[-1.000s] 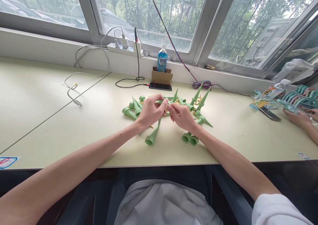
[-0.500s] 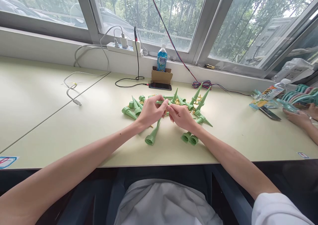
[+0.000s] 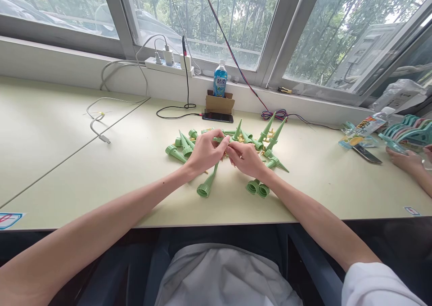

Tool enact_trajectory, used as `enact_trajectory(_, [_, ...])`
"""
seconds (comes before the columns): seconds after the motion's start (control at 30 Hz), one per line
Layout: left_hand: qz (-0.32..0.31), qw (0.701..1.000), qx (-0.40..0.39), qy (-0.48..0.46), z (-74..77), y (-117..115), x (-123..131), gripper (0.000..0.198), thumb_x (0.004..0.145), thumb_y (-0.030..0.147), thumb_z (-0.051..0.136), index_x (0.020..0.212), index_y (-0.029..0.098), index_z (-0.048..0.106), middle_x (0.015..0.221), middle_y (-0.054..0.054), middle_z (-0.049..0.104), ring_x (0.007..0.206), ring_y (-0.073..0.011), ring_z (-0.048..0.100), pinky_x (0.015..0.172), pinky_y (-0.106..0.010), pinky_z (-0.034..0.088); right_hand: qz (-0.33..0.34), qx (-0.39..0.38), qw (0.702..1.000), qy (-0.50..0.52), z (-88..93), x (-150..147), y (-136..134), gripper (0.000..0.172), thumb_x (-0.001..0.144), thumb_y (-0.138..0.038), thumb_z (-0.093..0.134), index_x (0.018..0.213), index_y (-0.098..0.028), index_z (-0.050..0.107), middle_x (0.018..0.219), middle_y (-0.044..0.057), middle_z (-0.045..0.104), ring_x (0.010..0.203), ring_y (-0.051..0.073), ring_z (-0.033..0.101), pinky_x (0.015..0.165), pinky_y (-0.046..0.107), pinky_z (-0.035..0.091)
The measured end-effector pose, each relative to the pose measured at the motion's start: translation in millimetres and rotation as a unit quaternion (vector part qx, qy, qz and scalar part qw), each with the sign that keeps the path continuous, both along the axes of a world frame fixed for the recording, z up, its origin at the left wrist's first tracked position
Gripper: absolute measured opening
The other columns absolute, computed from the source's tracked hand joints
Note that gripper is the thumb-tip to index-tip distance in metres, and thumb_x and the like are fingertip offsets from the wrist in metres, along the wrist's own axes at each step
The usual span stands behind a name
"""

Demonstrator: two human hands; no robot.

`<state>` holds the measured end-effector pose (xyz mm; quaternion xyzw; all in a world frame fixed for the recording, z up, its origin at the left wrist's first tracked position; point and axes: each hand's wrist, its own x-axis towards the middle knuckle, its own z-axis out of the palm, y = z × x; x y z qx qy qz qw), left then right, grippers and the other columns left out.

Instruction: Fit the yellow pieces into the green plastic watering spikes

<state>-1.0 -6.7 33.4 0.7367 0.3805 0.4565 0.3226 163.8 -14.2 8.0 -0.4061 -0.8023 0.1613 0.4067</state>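
Note:
Both my hands meet over a pile of green plastic cone spikes [image 3: 272, 137] on the pale table [image 3: 101, 171]. My left hand [image 3: 203, 153] is closed round a green spike [image 3: 207, 183] whose wide end points toward me. My right hand [image 3: 245, 158] pinches something small at the spike's upper part; I cannot make out what. Small yellow pieces [image 3: 240, 138] lie among the spikes behind my fingers. Two more green spikes [image 3: 257, 188] lie side by side under my right wrist.
A dark phone [image 3: 218, 117], a cardboard box [image 3: 219, 103] and a blue-labelled bottle [image 3: 220, 79] stand at the back. A power strip [image 3: 168, 65] and white cables [image 3: 101, 117] lie at the left. Another person's hand [image 3: 403, 159] works at the right beside a second phone [image 3: 366, 154] and packets.
My hands have stayed together over the spike with only slight finger movement. The other person's hand at the right has shifted a little.

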Motion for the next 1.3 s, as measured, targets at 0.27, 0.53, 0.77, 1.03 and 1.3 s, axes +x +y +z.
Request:
enact_trajectory(0.27, [0.0, 1.0, 0.008, 0.01, -0.5, 0.2, 0.7, 0.025, 0.087, 0.043, 0.057, 0.075, 0.021, 0.055, 0.054, 0.002, 0.061, 0.048, -0.0157, 0.06, 0.048, -0.026, 0.045, 0.006, 0.0, 1.0, -0.007, -3.6, 1.2, 2.1, 0.043, 0.102, -0.046, 0.038, 0.072, -0.02, 0.056, 0.052, -0.003, 0.054, 0.047, 0.011, 0.05, 0.055, 0.025, 0.042])
enact_trajectory(0.53, [0.003, 1.0, 0.015, 0.02, -1.0, 0.4, 0.0, 0.024, 0.087, 0.042, 0.057, 0.076, 0.021, 0.055, 0.056, 0.002, 0.061, 0.047, -0.0151, 0.058, 0.048, -0.027, 0.044, 0.011, -0.009, 1.0, -0.013, -4.1, 1.2, 2.2, 0.048, 0.102, -0.05, 0.036, 0.07, -0.021, 0.055, 0.053, -0.003, 0.055, 0.048, 0.011, 0.049, 0.054, 0.026, 0.041])
enact_trajectory(0.77, [0.004, 1.0, 0.014, 0.027, -0.5, 0.6, -0.3, 0.024, 0.087, 0.042, 0.055, 0.075, 0.021, 0.055, 0.054, 0.002, 0.059, 0.047, -0.0157, 0.059, 0.05, -0.027, 0.046, 0.024, -0.011, 1.0, -0.018, -3.8, 1.1, 2.0, 0.045, 0.102, -0.048, 0.036, 0.076, -0.02, 0.061, 0.065, 0.0, 0.064, 0.051, 0.012, 0.051, 0.056, 0.027, 0.041])
enact_trajectory(1.03, [0.002, 0.999, 0.02, 0.032, -1.5, 1.2, -0.1, 0.024, 0.088, 0.042, 0.055, 0.075, 0.021, 0.054, 0.057, 0.002, 0.06, 0.048, -0.0152, 0.058, 0.049, -0.027, 0.044, 0.021, -0.003, 0.999, -0.025, -4.0, 2.1, 2.8, 0.049, 0.103, -0.046, 0.034, 0.069, -0.02, 0.058, 0.056, -0.001, 0.057, 0.049, 0.012, 0.049, 0.056, 0.027, 0.04])
enact_trajectory(1.3, [-0.002, 0.998, 0.034, 0.049, -1.4, 1.9, -0.3, 0.027, 0.089, 0.044, 0.054, 0.074, 0.02, 0.054, 0.057, 0.002, 0.059, 0.048, -0.0147, 0.057, 0.052, -0.028, 0.045, 0.021, 0.004, 0.999, -0.038, -4.4, 2.6, 3.2, 0.053, 0.103, -0.043, 0.033, 0.06, -0.02, 0.053, 0.053, -0.001, 0.056, 0.048, 0.011, 0.048, 0.058, 0.026, 0.041])
